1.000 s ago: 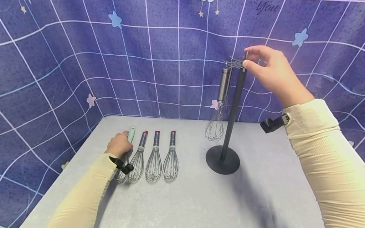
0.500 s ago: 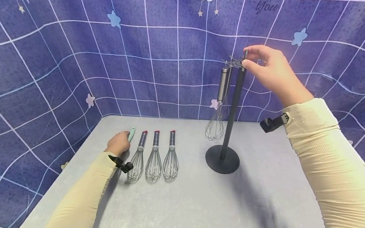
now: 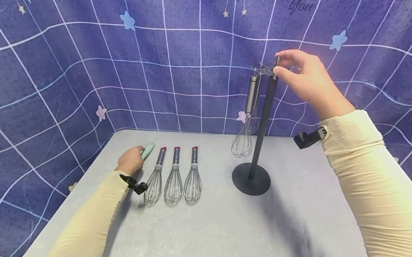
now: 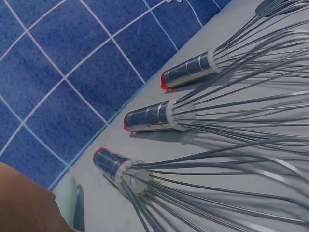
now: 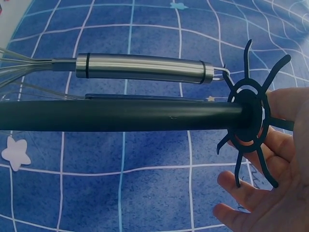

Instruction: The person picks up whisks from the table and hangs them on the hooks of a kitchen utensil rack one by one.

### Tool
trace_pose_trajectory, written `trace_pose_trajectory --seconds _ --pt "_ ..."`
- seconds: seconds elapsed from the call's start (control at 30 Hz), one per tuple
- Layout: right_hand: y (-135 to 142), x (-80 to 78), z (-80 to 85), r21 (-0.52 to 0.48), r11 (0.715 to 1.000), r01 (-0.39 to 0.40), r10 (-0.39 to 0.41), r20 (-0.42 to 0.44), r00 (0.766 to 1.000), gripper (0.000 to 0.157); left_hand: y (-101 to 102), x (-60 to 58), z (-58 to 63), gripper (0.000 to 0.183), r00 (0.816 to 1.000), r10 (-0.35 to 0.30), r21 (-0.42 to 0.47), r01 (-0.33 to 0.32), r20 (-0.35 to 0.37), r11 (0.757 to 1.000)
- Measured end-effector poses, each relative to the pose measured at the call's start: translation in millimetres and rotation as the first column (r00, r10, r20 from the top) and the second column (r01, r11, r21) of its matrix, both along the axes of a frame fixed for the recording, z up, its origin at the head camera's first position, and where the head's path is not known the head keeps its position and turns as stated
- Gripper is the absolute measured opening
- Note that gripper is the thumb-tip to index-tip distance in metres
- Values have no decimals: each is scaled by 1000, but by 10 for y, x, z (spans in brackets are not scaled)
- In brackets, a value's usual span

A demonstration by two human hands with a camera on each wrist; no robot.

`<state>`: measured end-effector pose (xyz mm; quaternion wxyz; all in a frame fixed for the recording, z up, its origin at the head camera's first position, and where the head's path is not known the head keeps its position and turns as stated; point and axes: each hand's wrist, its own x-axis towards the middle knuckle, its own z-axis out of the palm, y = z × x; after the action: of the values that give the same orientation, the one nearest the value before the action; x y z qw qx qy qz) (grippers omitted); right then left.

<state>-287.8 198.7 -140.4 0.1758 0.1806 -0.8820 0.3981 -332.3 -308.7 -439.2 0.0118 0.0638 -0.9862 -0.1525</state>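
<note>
My left hand (image 3: 130, 161) grips a mint-green-handled whisk (image 3: 147, 151) at the left of the table. The handle's end pokes out past the fingers; its wires are hidden by the hand and sleeve. In the left wrist view the same hand (image 4: 26, 203) shows in the lower corner beside the green handle (image 4: 67, 200). With thumb and fingers, my right hand (image 3: 304, 73) pinches the top of a black hook stand (image 3: 262, 125). Curved hooks (image 5: 251, 113) fan out there in the right wrist view. A steel-handled whisk (image 5: 145, 66) hangs from one hook, and a darker-handled whisk (image 3: 258, 94) hangs behind it.
Right of the left hand, three red-tipped whisks (image 3: 154, 181), (image 3: 174, 182), (image 3: 193, 182) lie side by side on the grey table (image 3: 197, 236). The stand's round base (image 3: 241, 183) rests farther right. A blue-purple checked cloth (image 3: 180, 82) rises behind.
My left hand has drawn slightly left, away from the red-tipped whisks, and the green handle now slants more to the right. The right hand and stand stay in place.
</note>
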Motion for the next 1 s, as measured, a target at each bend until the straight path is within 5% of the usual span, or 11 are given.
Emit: trace_pose_trajectory --seconds 0.6,1.0 --pt "-35 26 4 14 1000 6 -6 8 1000 47 -30 42 163 59 994 -73 0 74 -85 997" --pt "-15 43 12 17 1000 14 -14 25 1000 48 31 56 395 57 983 -123 6 125 -136 992"
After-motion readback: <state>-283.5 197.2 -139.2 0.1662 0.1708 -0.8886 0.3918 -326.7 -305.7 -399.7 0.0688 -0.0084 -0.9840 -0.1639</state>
